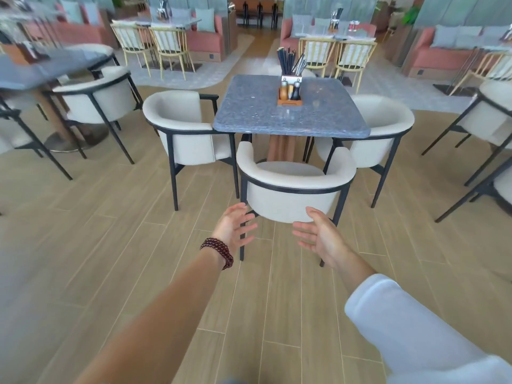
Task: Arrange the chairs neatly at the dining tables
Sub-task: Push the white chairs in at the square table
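A square grey stone table [288, 117] stands ahead with three cream tub chairs on black frames around it. The near chair [293, 189] faces the table with its back towards me, its seat partly under the table edge. The left chair [188, 128] and the right chair [379, 128] flank the table. My left hand [235, 227], with a dark bead bracelet on the wrist, and my right hand [322, 235] are both held out open, palms facing each other, just short of the near chair's back and touching nothing.
A wooden caddy [289, 90] with condiments and chopsticks stands on the table. More cream chairs and a grey table [41, 70] stand at the left, further chairs [487, 117] at the right. Wooden slatted chairs [169, 42] and pink sofas line the back. The floor is wood plank.
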`<state>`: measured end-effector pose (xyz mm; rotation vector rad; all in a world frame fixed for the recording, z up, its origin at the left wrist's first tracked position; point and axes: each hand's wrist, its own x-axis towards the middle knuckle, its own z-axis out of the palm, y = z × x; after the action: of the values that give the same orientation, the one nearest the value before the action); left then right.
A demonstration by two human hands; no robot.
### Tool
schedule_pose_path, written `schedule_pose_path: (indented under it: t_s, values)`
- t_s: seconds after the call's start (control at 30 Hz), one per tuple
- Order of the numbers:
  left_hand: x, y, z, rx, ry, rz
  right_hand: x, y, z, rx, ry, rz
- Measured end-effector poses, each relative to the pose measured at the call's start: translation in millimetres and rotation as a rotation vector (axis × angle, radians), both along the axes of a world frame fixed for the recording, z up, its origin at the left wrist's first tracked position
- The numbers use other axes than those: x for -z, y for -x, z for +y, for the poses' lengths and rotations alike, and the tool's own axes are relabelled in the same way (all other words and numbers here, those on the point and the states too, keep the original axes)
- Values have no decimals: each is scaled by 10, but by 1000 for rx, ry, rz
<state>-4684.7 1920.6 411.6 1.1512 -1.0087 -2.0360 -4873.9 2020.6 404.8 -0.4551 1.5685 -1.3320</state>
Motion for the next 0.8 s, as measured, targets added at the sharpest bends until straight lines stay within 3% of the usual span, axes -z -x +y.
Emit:
schedule_pose_path:
  t_s: [0.5,0.8]
  values:
    - [596,1169,-2296,49,-211,-83,555,873,-2210,298,-177,-241]
    - [1033,1861,-3004,81,-392,-250,1030,1244,-3040,444,-329,-319]
